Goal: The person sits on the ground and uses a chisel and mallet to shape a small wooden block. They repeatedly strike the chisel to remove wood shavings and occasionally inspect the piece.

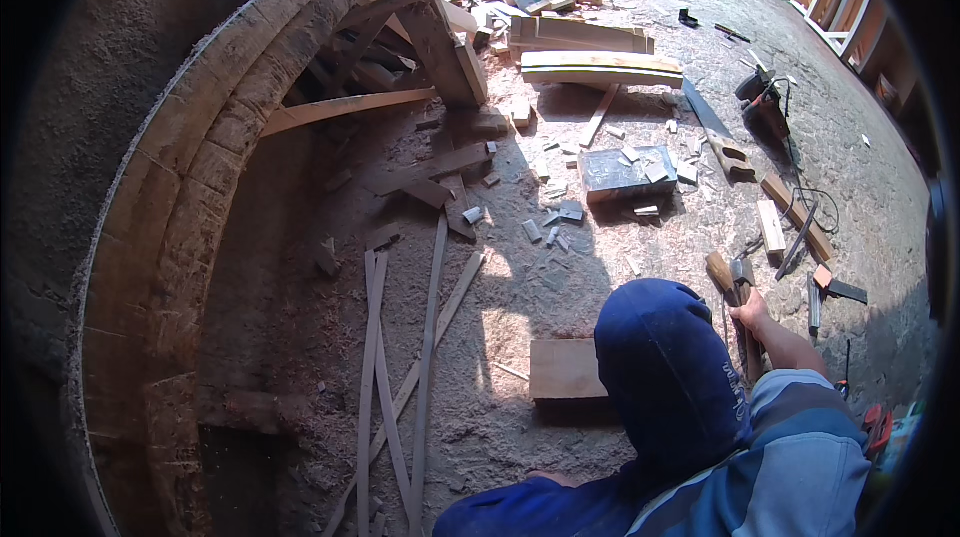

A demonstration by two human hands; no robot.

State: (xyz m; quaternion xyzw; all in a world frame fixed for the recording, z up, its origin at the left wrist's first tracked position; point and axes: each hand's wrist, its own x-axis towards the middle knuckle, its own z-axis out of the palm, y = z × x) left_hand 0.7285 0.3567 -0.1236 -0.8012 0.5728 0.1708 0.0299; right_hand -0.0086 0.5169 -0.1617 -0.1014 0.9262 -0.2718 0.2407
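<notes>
My right arm reaches forward on the right, and my right hand (752,311) is closed at the handles of a small group of tools. Among them are a hammer-like tool with a dark metal head (741,271) and a rounded wooden handle end (718,269). Only a sliver of my left hand (550,479) shows, by my blue-clad leg; its fingers are hidden. In front of my bent blue knee (665,367) lies a pale wood block (566,369), partly covered by the knee. A dark-topped block (628,174) with wood chips on it sits farther ahead.
A large curved timber frame (195,197) rises on the left. Long thin strips (430,337) cross on the sawdust-covered ground. A handsaw (718,137), a corded power tool (764,109) and wood pieces (772,227) lie to the right. Curved boards (600,67) are stacked ahead.
</notes>
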